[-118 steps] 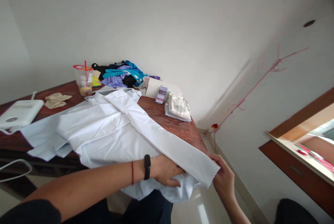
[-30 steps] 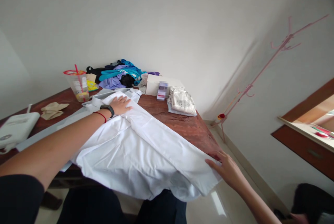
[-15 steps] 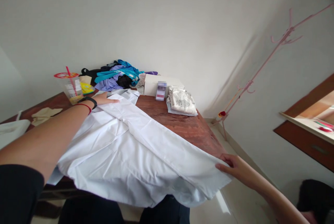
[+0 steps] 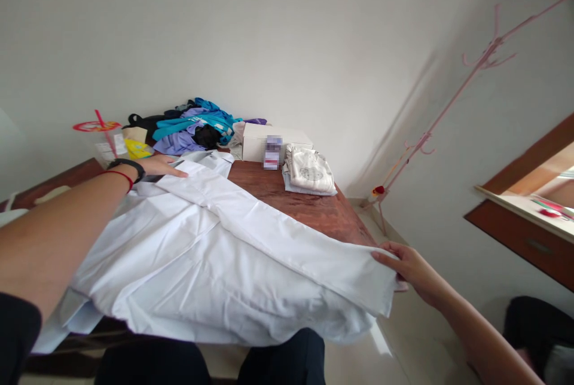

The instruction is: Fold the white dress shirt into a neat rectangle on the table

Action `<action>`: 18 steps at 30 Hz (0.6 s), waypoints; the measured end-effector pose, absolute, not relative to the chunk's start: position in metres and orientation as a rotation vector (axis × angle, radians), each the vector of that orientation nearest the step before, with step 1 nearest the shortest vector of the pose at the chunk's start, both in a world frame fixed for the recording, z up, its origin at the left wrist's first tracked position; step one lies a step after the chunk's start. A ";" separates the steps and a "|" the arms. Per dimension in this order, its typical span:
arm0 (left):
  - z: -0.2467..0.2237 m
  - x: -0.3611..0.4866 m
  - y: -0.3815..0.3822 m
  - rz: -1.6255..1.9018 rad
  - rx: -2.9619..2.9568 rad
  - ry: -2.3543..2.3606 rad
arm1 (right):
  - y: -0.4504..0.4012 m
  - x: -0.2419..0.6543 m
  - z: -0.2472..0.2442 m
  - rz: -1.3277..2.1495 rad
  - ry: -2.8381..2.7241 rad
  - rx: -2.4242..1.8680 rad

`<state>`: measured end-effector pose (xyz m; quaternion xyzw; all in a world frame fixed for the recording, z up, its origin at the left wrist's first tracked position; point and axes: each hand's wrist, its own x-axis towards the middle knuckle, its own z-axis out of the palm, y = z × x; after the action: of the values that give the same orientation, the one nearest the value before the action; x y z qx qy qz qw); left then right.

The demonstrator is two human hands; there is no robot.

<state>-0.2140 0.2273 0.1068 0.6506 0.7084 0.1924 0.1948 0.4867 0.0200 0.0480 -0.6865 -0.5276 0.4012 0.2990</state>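
Observation:
A white shirt [image 4: 215, 253] is spread across the near part of the wooden table, its lower edge hanging over the front. My left hand [image 4: 159, 165], with a black band and a red cord at the wrist, grips the shirt's far left part near the collar, thumb on top and the other fingers partly hidden. At the right, my right hand [image 4: 399, 259] pinches the end of the sleeve, thumb above and fingers underneath. The sleeve stretches fairly straight between both hands, lifted past the table's right edge.
On the wooden table [image 4: 309, 214], a pile of clothes [image 4: 197, 125], a white box [image 4: 253, 143] and folded clothes [image 4: 311, 170] lie toward the wall. A plastic cup [image 4: 105, 144] with a straw stands at left. A pink coat rack [image 4: 452, 101] stands at right.
My right hand has raised the sleeve end slightly, and the shirt's right lower edge has risen with it. My left hand has shifted slightly left in view, still at the shirt's far part.

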 end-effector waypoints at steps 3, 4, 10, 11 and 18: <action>0.105 -0.219 0.224 0.447 1.772 1.915 | 0.022 0.490 0.035 1.065 -1.372 -1.892; 0.104 -0.221 0.224 0.443 1.762 1.919 | 0.023 0.491 0.034 1.044 -1.380 -1.891; 0.116 -0.237 0.222 0.637 1.796 1.969 | 0.059 0.493 0.063 0.716 -1.604 -1.785; 0.118 -0.241 0.221 0.663 1.802 1.982 | 0.072 0.493 0.072 0.657 -1.647 -1.770; 0.098 -0.258 0.208 0.463 2.076 2.236 | 0.175 0.491 0.077 0.578 -2.028 -1.768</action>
<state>-0.2580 0.2076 0.0976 0.6724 0.7243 0.1501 0.0279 0.4906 0.1749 0.0774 -0.6302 -0.7230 0.2062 0.1938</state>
